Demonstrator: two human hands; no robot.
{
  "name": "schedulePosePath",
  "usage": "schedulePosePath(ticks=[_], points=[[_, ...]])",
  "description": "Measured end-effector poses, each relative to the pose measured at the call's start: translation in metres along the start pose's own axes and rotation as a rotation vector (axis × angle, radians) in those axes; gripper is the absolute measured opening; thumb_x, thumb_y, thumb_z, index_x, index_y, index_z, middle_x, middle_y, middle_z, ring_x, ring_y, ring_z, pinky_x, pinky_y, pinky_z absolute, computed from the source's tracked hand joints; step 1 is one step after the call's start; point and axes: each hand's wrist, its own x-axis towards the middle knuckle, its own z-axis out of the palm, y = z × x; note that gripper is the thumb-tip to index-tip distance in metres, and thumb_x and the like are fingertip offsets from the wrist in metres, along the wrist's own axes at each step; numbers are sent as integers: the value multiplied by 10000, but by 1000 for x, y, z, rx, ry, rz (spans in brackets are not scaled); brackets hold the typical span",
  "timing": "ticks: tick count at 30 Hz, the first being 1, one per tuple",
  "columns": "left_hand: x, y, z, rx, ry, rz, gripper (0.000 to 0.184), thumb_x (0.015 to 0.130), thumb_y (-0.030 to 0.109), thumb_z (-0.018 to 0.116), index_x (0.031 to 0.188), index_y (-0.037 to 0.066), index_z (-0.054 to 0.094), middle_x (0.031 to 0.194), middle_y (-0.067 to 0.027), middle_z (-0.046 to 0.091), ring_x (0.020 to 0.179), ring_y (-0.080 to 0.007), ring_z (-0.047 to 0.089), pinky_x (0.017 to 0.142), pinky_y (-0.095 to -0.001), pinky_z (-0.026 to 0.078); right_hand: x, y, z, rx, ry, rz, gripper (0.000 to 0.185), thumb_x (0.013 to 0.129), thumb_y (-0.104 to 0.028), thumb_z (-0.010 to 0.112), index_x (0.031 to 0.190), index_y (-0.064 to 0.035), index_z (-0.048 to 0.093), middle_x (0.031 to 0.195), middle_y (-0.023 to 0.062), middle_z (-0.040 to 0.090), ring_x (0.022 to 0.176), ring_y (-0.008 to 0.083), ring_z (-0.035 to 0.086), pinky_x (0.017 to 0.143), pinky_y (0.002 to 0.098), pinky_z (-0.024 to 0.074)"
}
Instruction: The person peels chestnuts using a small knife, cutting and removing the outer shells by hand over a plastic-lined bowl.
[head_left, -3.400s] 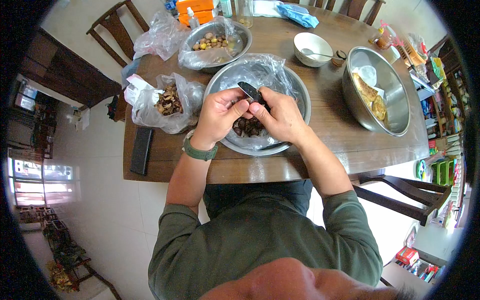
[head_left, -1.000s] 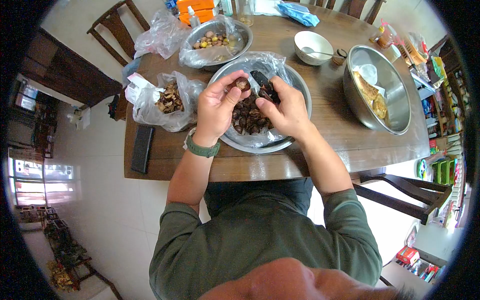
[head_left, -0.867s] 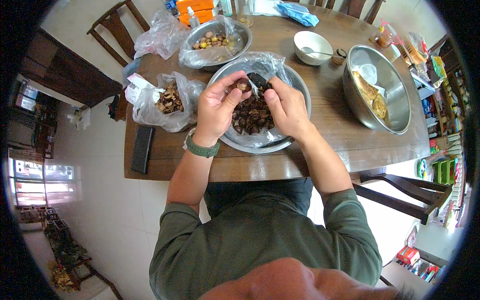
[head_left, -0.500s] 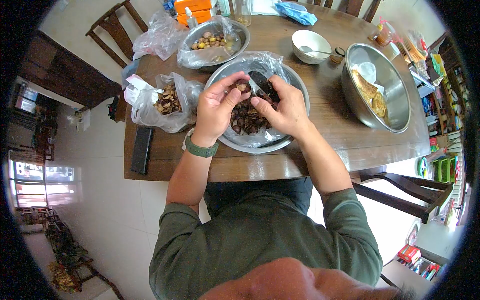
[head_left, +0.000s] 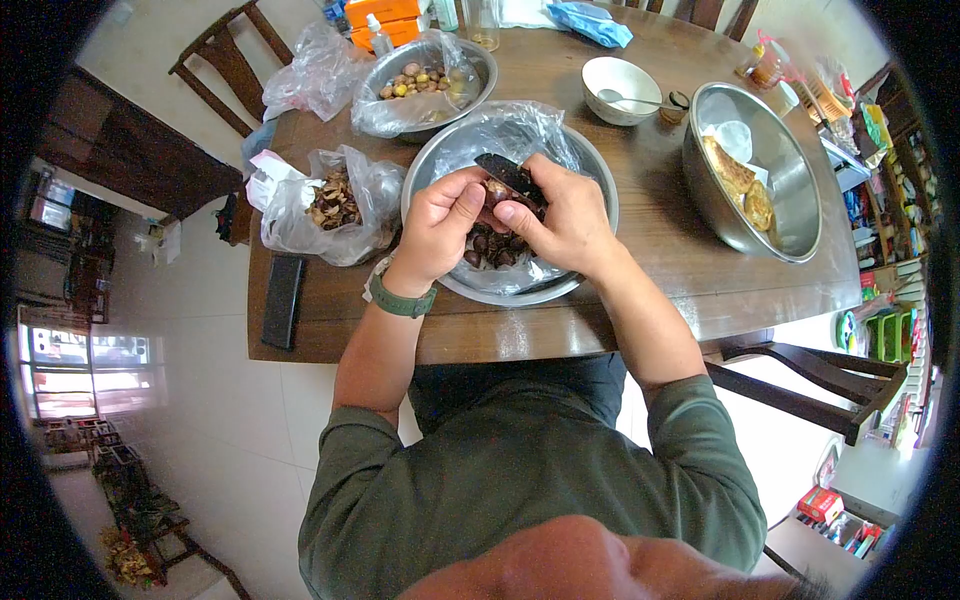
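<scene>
Along the near edge of the desk (head_left: 660, 260), a phone (head_left: 283, 302) is lying off to the person's left. Just past the edge, both hands are hovering over a lined basin (head_left: 600, 185). The left hand (head_left: 432, 228) is pinching a nut (head_left: 498, 200) between thumb and fingers; the right hand (head_left: 577, 220) is curling around a knife (head_left: 499, 166), its thumb reaching toward the nut. The nut is sitting between the hands, and the blade is lying just beyond it, its long axis slanting from the right hand toward the left fingertips. Whether the edge is touching the nut, I cannot tell. Beneath, dark nuts (head_left: 476, 257) are filling the liner. Leftward, a bag (head_left: 290, 228) is holding shells (head_left: 335, 203); rightward, a steel bowl (head_left: 712, 210) is holding browned food (head_left: 757, 205). Farther off, a spoon (head_left: 648, 102) is resting in a white bowl (head_left: 624, 113), and pale nuts (head_left: 412, 84) are sitting in another basin (head_left: 486, 82).
</scene>
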Motion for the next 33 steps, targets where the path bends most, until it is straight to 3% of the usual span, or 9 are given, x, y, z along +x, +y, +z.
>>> schedulePosePath(ticks=[13,33], points=[[2,9,2,172,41,65,286,997,232,535,1067,-34,614,926,-46,648,810,-108,636,725,-237,545,-2,-4,8,-135,28,-6,389,870,-410,639,857,-43,513,754,184,630,734,383,640,596,464,490],[-2,4,1,-77,-15,-13,377,968,345,554,1064,-13,623,963,-50,663,828,-104,635,696,-237,550,-3,-9,9,-119,48,-5,443,859,-472,624,807,-45,520,719,184,617,693,404,623,576,478,474]])
